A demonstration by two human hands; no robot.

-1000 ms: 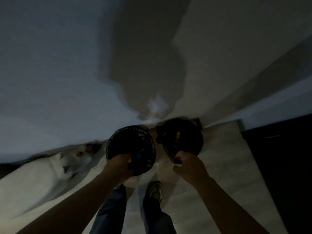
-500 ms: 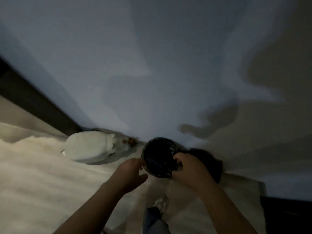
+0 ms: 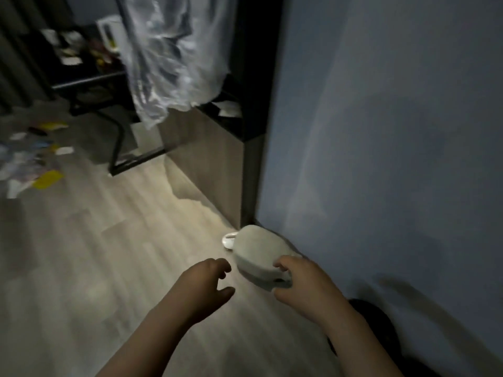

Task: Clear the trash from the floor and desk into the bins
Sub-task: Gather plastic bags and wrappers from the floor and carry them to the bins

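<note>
A white bin lies on its side on the wooden floor against the blue wall. My right hand grips its near rim, fingers on top and thumb underneath. My left hand hovers open just left of the bin, holding nothing. A black bin is partly hidden behind my right forearm, by the wall. Scattered paper trash, white and yellow, covers the floor at the far left. More litter sits on the dark desk at the top left.
A dark cabinet stands against the wall beyond the white bin. Clear plastic sheeting hangs in front of it. Black desk legs stand on the floor. A small white object lies behind the bin.
Both hands held black mesh bins a second ago. The black bins are now released by the wall, the view has swung left, and my right hand has taken the white bin's rim.
</note>
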